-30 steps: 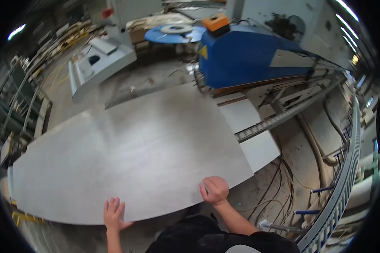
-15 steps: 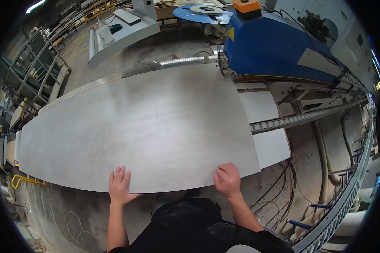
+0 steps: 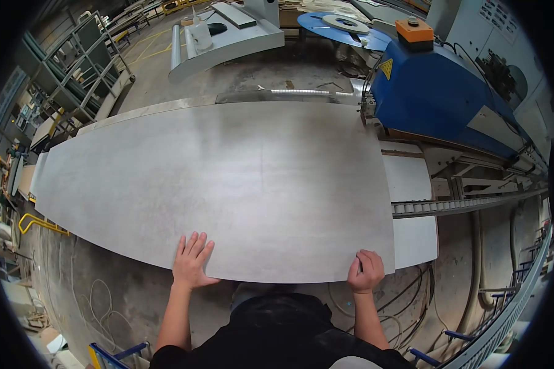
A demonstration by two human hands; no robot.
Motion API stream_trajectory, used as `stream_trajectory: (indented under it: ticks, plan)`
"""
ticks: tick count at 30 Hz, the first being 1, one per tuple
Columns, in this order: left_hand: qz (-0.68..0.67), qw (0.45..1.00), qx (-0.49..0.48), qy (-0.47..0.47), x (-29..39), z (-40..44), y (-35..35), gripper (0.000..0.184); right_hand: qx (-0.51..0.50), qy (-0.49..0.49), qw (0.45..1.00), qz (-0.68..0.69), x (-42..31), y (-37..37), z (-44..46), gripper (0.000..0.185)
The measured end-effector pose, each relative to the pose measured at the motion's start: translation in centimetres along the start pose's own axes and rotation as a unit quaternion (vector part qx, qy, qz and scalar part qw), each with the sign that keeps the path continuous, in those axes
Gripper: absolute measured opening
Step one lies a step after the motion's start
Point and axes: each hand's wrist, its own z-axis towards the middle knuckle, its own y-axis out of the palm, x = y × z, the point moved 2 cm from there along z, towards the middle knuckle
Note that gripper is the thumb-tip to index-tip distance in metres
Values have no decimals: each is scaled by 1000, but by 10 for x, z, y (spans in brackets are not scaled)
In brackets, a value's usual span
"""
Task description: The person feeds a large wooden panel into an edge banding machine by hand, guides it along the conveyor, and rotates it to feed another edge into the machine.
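Observation:
A large grey panel (image 3: pixel 215 178) lies flat in front of me, its long front edge close to my body. On that edge, left of the middle, my left hand (image 3: pixel 192 261) rests flat with its fingers spread and the thumb along the border. My right hand (image 3: pixel 366 272) is curled closed at the front edge near the panel's right corner. Its bent fingers hide whatever may be inside. At the panel's far right corner stands the blue machine housing (image 3: pixel 443 95), with a small metal mechanism beside the edge.
A white board (image 3: pixel 415 240) and a roller track (image 3: pixel 468 204) extend to the right. An orange button box (image 3: pixel 415 31) tops the machine. Behind are a blue disc (image 3: pixel 345 31) and a grey table (image 3: pixel 240 43). A metal rack cart (image 3: pixel 89 67) stands left. Cables (image 3: pixel 406 301) lie on the floor.
My view has turned, so the scene sits further right. My right hand has moved nearer the panel's right corner and stays curled. The left hand stays flat at the front edge.

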Motion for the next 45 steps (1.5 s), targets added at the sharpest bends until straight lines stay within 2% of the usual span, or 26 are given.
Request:
stream_trajectory:
  ticks: [6,11,16,23,24,25,28,33,35,36,38,39,41,43,45]
  plan:
    - [-4,1000,13,-8,2,-4,-4,97,-25,25,999,8,-4,-2,0,13]
    - [-11,999,28,-26,1,-9,-4,96,-102,20,995,2,-32,1,3,25]
    - [-12,999,30,-10,0,-13,-9,95,-145,-43,989,2,-72,29,-13,37]
    - [-8,998,28,-47,-14,-43,-6,90,-211,-152,965,42,-160,60,-21,42]
    - [-24,998,21,-63,-21,-53,-9,81,-224,-162,960,45,-175,66,-23,44]
    - [-20,996,25,-77,-30,-67,-10,81,-238,-171,955,49,-192,73,-25,45]
    - [-49,989,70,-120,-68,-125,-22,64,-252,-203,943,73,-247,94,-36,49]
    - [-94,970,59,-217,-144,-275,-15,60,-269,-233,930,94,-355,137,-60,51]
    - [-235,905,27,-352,-168,-341,-5,60,-257,-237,932,92,-395,152,-66,51]
    - [-233,903,30,-360,-176,-372,1,60,-262,-237,930,99,-413,162,-70,52]
    - [-236,853,42,-465,-189,-433,13,58,-269,-250,924,106,-449,176,-74,53]
    - [-231,849,45,-474,-192,-455,15,58,-272,-257,921,107,-467,185,-75,53]
    - [-259,795,70,-544,-199,-495,18,57,-281,-268,914,123,-497,202,-78,54]
    - [-256,781,79,-564,-211,-517,16,56,-290,-291,904,119,-528,218,-77,56]
    - [-298,728,93,-611,-221,-522,4,55,-301,-311,892,127,-557,234,-75,59]
